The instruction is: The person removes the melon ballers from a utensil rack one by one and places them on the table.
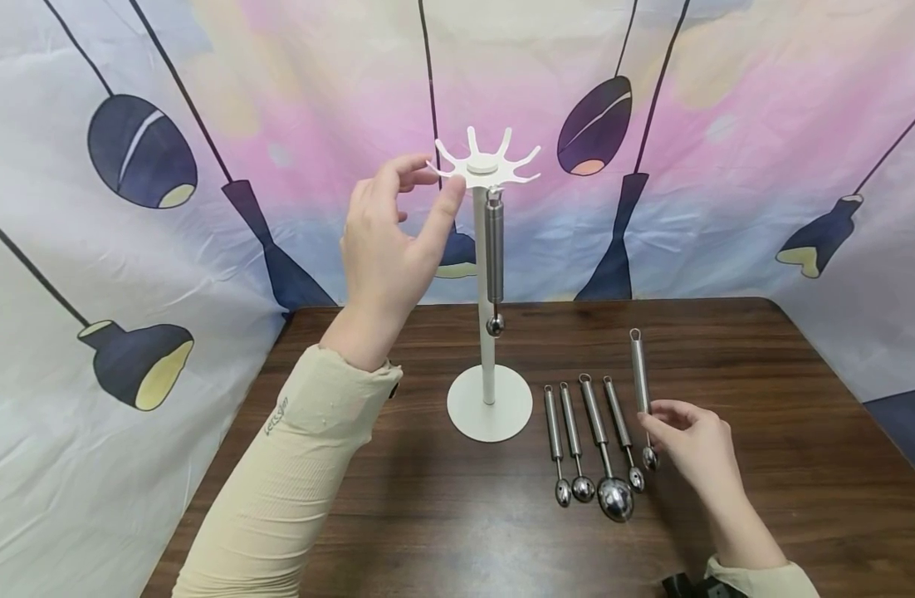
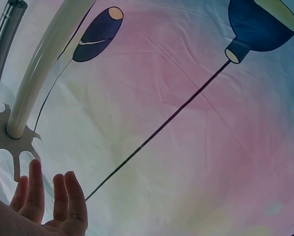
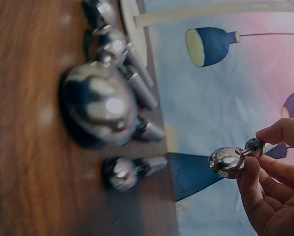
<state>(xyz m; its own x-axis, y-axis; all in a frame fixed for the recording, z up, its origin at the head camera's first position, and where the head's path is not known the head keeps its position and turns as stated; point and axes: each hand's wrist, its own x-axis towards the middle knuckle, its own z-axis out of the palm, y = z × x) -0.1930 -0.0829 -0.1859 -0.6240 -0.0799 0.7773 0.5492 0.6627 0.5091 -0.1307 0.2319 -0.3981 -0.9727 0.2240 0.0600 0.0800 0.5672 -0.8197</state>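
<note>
My right hand [image 1: 692, 444] pinches a steel melon baller [image 1: 640, 370] near the lower end of its handle, ring end up. In the right wrist view its shiny scoop [image 3: 227, 162] sticks out past the fingertips. My left hand [image 1: 393, 241] is raised beside the white rack's spoked top [image 1: 482, 166], thumb right at the rim and fingers fairly straight. The left wrist view shows those fingers [image 2: 35, 189] close to one hook arm. Another melon baller [image 1: 495, 249] hangs by its ring from a front hook, alongside the pole [image 1: 483, 349].
Several more melon ballers [image 1: 594, 415] lie in a row on the dark wooden table [image 1: 398, 515], between rack and right hand; one has a larger scoop [image 1: 615, 498]. The rack's round base [image 1: 491, 423] stands left of them. A cloth with printed lamps [image 1: 315, 100] hangs behind.
</note>
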